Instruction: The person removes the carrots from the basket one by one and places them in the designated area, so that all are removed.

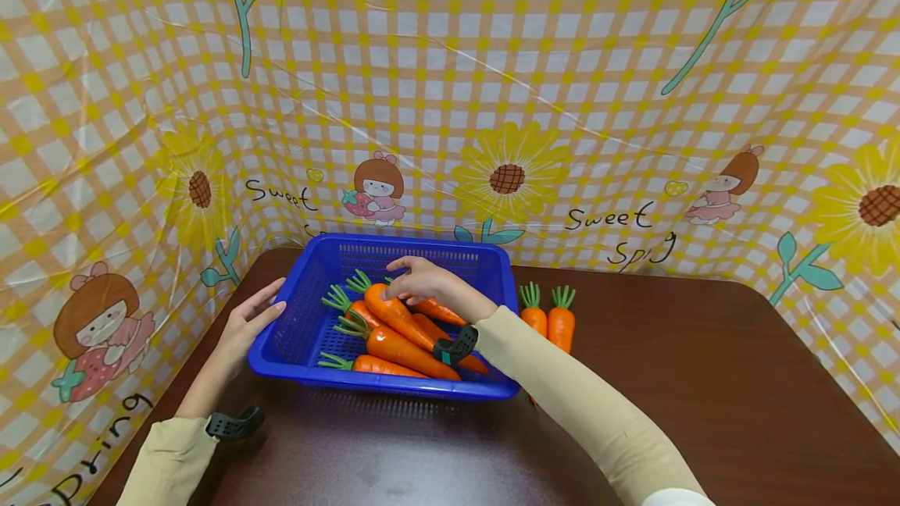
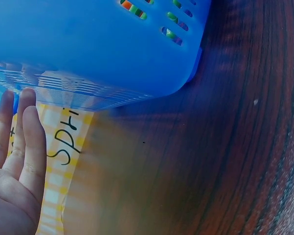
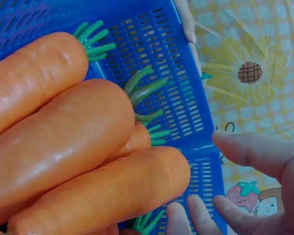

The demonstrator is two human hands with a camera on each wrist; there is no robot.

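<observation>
A blue plastic basket (image 1: 387, 386) stands on the table with several orange carrots (image 1: 408, 346) lying inside, their green tops toward the left. At the basket's left side my left hand (image 1: 242, 326) touches the rim, its fingers nearly straight along the outer wall (image 2: 88, 49). My right hand (image 1: 429, 284) is over the carrots near the back of the basket. In the right wrist view, the right hand's thumb and fingers (image 3: 200, 215) are spread apart beside a carrot (image 3: 112, 181), with nothing between them.
Two more carrots, one (image 1: 533, 320) next to the basket and another (image 1: 560, 326) beside it, lie on the dark wooden table (image 1: 689, 365). A checked, flower-printed cloth (image 1: 436, 84) hangs behind and along both sides. Each wrist wears a black band (image 1: 235, 423).
</observation>
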